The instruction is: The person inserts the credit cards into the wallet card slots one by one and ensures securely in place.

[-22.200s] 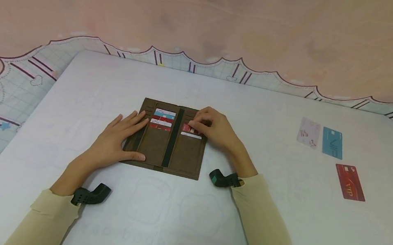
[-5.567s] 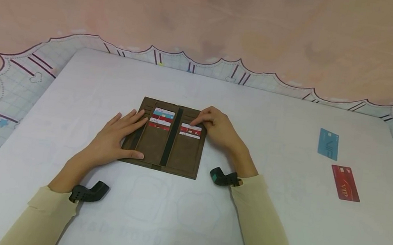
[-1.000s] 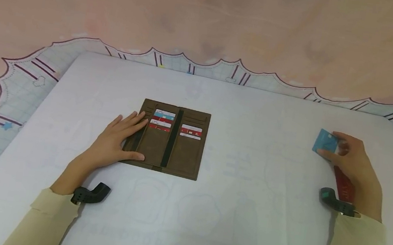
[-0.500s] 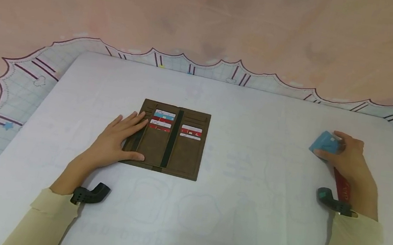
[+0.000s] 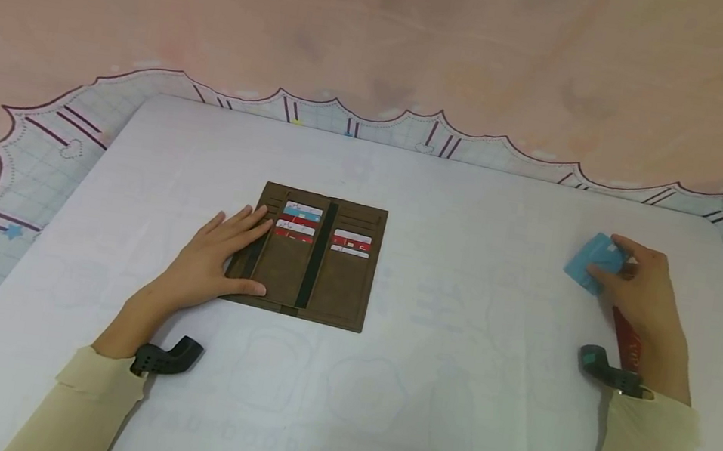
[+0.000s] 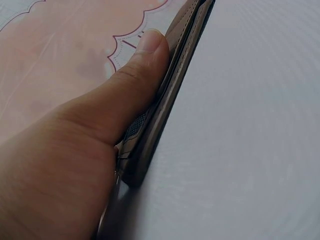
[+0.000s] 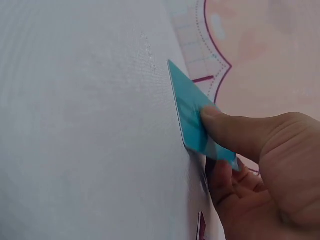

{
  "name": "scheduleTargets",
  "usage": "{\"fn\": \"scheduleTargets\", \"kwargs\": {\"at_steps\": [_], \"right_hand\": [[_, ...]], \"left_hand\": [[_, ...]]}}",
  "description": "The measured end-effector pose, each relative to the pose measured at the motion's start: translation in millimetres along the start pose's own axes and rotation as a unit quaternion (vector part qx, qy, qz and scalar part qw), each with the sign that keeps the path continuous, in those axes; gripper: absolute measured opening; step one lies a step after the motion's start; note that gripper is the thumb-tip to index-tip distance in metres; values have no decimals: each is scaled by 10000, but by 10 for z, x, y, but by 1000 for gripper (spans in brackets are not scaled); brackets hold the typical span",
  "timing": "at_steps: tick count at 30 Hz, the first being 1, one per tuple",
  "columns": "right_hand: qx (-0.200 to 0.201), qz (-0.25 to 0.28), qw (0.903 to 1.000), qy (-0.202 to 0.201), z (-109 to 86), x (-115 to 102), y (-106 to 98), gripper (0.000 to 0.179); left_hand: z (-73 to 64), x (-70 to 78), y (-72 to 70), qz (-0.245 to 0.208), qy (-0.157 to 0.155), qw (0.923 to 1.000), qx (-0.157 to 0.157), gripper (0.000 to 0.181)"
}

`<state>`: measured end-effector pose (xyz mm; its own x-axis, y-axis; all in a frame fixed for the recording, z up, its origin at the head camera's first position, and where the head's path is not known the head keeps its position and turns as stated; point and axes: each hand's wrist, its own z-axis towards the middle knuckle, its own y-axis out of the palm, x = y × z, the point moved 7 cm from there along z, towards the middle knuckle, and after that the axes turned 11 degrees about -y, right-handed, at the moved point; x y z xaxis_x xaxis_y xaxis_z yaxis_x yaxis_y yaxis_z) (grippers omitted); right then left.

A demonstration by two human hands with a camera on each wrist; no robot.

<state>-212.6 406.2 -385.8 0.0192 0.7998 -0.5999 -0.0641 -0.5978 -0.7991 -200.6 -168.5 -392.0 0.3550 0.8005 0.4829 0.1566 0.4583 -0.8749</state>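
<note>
A brown wallet lies spread flat on the white table, several cards showing in its left slots and a few more in its right ones. My left hand rests on its left part with fingers spread; in the left wrist view the thumb lies along the wallet's near edge. Far to the right, my right hand pinches a blue card between thumb and fingers. The right wrist view shows this blue card tilted up from the table, the thumb on its face.
A red card lies on the table under my right wrist, partly hidden by it. Black wrist cameras sit on both wrists. A pink patterned cloth with a scalloped border surrounds the table's far side.
The white card at the right has gone from the table, and another white-topped card shows in the wallet's right slots. My right hand moved to the blue card and tilted it up.
</note>
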Motion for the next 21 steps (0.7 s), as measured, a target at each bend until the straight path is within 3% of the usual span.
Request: {"fn": "scheduleTargets", "kwargs": {"at_steps": [2, 11, 21], "right_hand": [[104, 102, 9999, -8, 1, -1, -10, 65], [631, 848, 9923, 651, -39, -25, -65, 56], [953, 1579, 9828, 70, 74, -490, -11, 48]], "left_hand": [[-2, -5, 4, 3, 12, 10000, 2, 96], [13, -23, 20, 22, 65, 10000, 42, 96], [6, -32, 26, 31, 35, 10000, 49, 96]]}}
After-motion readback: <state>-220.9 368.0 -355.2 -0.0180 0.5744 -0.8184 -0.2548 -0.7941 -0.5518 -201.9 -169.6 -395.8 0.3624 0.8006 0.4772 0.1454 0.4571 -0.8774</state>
